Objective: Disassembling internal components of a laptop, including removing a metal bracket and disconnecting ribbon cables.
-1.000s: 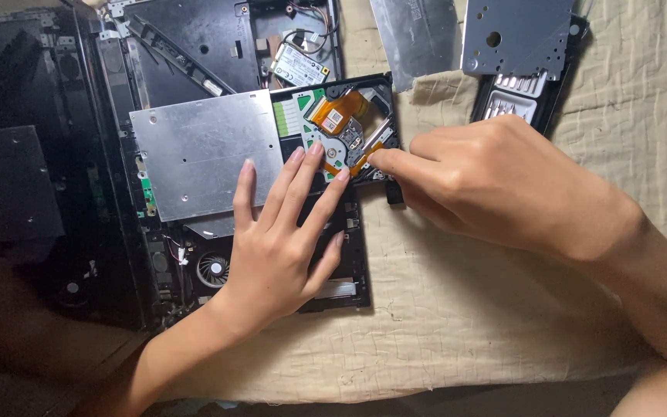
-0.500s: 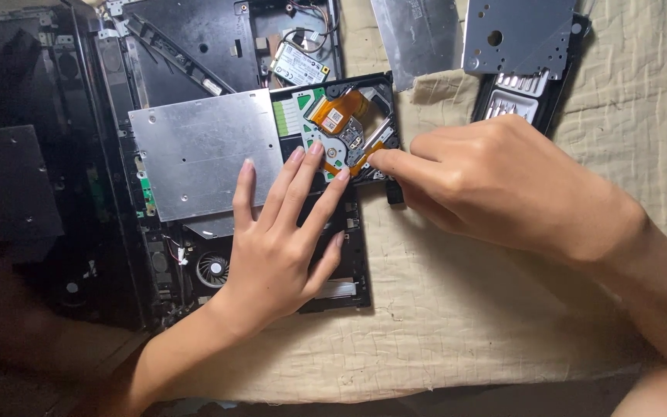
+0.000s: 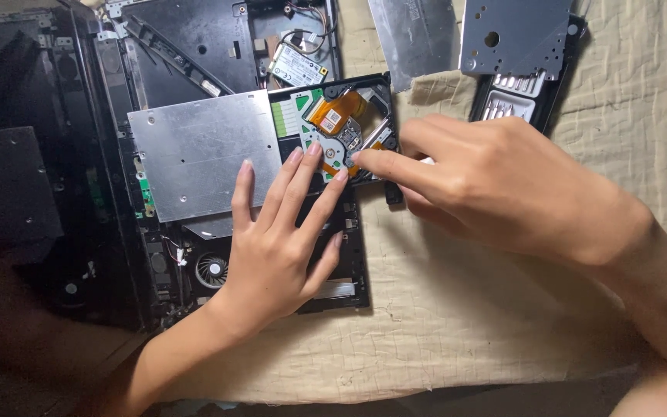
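A slim optical drive lies across an opened black laptop chassis [image 3: 194,46]; its silver metal cover [image 3: 202,150] is on the left, and its bare end shows a green board with an orange flex cable [image 3: 333,120]. My left hand [image 3: 279,247] rests flat on the drive with fingers spread, the fingertips at the edge of the bare board. My right hand [image 3: 503,185] comes in from the right. Its index fingertip touches the board and its thumb sits under the drive's right end, next to a small black part [image 3: 392,193] that is partly hidden.
The chassis shows a cooling fan [image 3: 211,270] and a small wireless card [image 3: 296,66]. Two loose grey metal plates [image 3: 515,35] [image 3: 414,35] and a case of screwdriver bits [image 3: 515,104] lie at the top right on a beige quilted cloth [image 3: 465,324]. A black panel [image 3: 9,193] lies left.
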